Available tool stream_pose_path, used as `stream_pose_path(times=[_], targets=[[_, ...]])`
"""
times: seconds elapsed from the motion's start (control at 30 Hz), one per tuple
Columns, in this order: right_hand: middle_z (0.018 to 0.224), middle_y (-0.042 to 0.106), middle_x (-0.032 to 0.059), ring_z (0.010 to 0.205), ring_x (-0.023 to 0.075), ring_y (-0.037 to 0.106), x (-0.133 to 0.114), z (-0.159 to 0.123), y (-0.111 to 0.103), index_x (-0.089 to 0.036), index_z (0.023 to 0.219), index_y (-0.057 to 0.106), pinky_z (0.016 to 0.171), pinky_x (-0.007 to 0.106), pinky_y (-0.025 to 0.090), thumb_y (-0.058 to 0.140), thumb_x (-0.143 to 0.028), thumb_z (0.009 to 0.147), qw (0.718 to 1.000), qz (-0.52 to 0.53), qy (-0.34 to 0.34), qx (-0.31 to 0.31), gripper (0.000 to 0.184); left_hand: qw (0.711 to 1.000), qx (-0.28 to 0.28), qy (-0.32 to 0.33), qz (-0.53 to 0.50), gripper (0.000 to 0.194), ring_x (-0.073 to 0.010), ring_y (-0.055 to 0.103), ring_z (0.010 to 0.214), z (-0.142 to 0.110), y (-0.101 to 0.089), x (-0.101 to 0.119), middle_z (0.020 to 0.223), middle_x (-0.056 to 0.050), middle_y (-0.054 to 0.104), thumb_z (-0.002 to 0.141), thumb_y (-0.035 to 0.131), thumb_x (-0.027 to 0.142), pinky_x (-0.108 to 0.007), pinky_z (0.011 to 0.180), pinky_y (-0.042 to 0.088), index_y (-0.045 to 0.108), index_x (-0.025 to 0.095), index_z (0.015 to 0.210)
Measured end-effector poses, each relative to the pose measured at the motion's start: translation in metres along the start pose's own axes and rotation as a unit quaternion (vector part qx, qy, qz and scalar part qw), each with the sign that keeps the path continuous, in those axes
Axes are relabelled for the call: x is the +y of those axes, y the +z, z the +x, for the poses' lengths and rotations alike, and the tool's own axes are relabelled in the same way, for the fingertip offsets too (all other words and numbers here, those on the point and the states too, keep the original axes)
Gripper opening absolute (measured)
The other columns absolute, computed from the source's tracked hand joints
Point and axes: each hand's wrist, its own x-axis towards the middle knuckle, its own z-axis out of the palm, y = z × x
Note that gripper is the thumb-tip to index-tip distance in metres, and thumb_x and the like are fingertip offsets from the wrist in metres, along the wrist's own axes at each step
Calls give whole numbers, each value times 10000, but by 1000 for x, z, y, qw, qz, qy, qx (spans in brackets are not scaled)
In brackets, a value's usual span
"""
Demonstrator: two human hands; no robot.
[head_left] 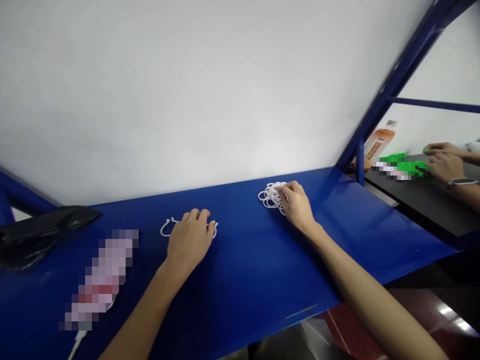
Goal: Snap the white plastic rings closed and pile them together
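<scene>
My left hand (190, 237) lies palm down on the blue table (240, 280), its fingers stretched out and slightly apart. It partly covers thin white loops; one open loop with knobbed ends (163, 228) shows on its left, and another curved end (215, 230) appears by the thumb. Farther right and back, my right hand (298, 205) reaches a heap of white loops (273, 196). Thumb and forefinger are pinched at the heap's right edge, seemingly on a white loop. The fingertips partly hide the loops there.
A black plastic bag (41, 230) lies at the far left. In front of it is a blurred-out pinkish device (101, 280) with a white cable (77, 345). Right of the blue frame (360, 162), another person's hands (446, 162) handle green pieces (410, 166) near an orange drink bottle (378, 142).
</scene>
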Motion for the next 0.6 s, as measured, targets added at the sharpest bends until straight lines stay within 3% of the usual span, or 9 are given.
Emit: stream_pose_path(times=[0.13,0.3,0.5,0.6], targets=[[946,648,138,873,272,556,31,8,1,-154,1128,724,847,425,478,458,-238,965,997,-59,38,-29,324,994,-105,-25,7,292,-291,634,953,0,2,-10,1062,-114,647,936,366,193,-402,731,483,604,172,1104],[983,682,139,912,284,547,35,9,1,-143,1110,718,864,432,462,521,-251,933,997,-55,42,-27,286,991,-131,-19,-13,272,-261,644,975,1,5,-7,1118,-90,643,963,360,184,-356,703,450,586,185,1114],[951,693,112,910,277,542,7,10,-14,-166,1013,719,849,426,465,496,-268,973,998,-16,5,62,248,991,-124,-25,-40,155,-210,636,863,1,4,1,976,-35,665,964,433,218,-303,616,378,588,220,969],[959,704,87,910,240,594,-22,0,-17,-177,1011,705,860,391,475,524,-300,984,996,80,-43,6,220,990,-86,-41,-105,105,-179,622,784,-1,4,10,892,2,661,941,477,239,-285,606,355,566,234,884]])
